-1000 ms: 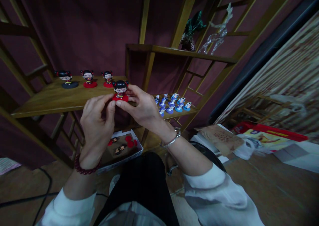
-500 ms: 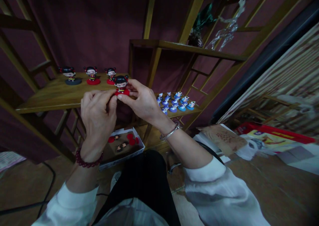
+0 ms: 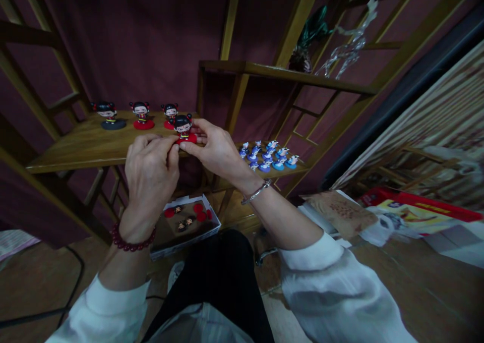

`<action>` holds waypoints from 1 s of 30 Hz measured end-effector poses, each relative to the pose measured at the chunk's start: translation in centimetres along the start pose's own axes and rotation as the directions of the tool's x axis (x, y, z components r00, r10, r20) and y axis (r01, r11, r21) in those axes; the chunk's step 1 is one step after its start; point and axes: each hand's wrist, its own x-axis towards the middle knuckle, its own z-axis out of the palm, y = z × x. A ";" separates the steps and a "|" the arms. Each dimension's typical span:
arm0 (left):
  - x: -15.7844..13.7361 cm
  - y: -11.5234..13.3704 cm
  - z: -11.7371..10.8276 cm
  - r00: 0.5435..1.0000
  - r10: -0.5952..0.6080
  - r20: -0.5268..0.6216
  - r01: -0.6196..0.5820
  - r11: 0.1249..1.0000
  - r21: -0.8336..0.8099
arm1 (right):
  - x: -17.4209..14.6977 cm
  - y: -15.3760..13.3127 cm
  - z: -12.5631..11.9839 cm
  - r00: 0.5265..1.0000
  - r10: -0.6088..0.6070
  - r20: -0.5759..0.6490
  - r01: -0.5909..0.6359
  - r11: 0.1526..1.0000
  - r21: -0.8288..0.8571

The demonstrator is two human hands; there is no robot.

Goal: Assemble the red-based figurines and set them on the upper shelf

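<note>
Between my two hands is a small figurine [image 3: 183, 127] with black hair in red-tied buns and a round red base. My left hand [image 3: 151, 169] is closed, its thumb and forefinger pinching the left edge of that base. With the thumb in front and fingers behind, my right hand [image 3: 214, 149] grips the right side. Behind it on the wooden shelf [image 3: 86, 144] stand three similar figurines: one on a dark base [image 3: 108, 116], one on a red base [image 3: 141, 115], and another on a red base [image 3: 171, 113], partly hidden by the held one.
Several blue and purple figurines [image 3: 266, 156] stand on a lower shelf at right. Below my hands, a shallow box [image 3: 185, 244] holds red discs and small figure parts. A clear deer ornament [image 3: 350, 48] stands on the upper shelf [image 3: 302, 75]. Packages [image 3: 340, 214] lie at right.
Both hands keep their hold on the figurine, which has hardly moved. The shelf and its contents appear slightly farther right as the view shifts.
</note>
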 end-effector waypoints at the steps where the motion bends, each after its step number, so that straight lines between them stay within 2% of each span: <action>1: 0.1 0.0 0.0 1.000 0.003 0.013 -0.003 1.000 0.005 | 0.1 0.1 0.0 1.000 0.002 0.001 -0.002 1.000 -0.006; 5: 0.3 0.0 -0.2 0.998 0.025 0.056 -0.026 1.000 0.016 | 0.4 -0.2 -0.2 1.000 0.004 0.020 -0.003 0.998 -0.059; 10: 0.7 0.2 -0.4 0.994 0.042 0.101 -0.048 0.998 0.051 | 0.8 -1.2 -0.7 0.997 0.065 0.050 -0.055 0.981 -0.187; 17: 1.5 1.1 -1.3 0.972 0.025 0.235 -0.066 0.984 0.168 | 1.2 -2.3 -1.0 0.985 0.149 0.088 -0.111 0.934 -0.339; 26: 2.0 1.1 -1.3 0.962 0.035 0.272 -0.093 0.975 0.202 | 1.8 -1.9 -0.9 0.978 0.180 0.105 -0.123 0.906 -0.405; 30: 2.4 1.2 -1.6 0.947 0.001 0.321 -0.073 0.974 0.212 | 2.0 -2.0 -1.1 0.972 0.200 0.120 -0.137 0.907 -0.398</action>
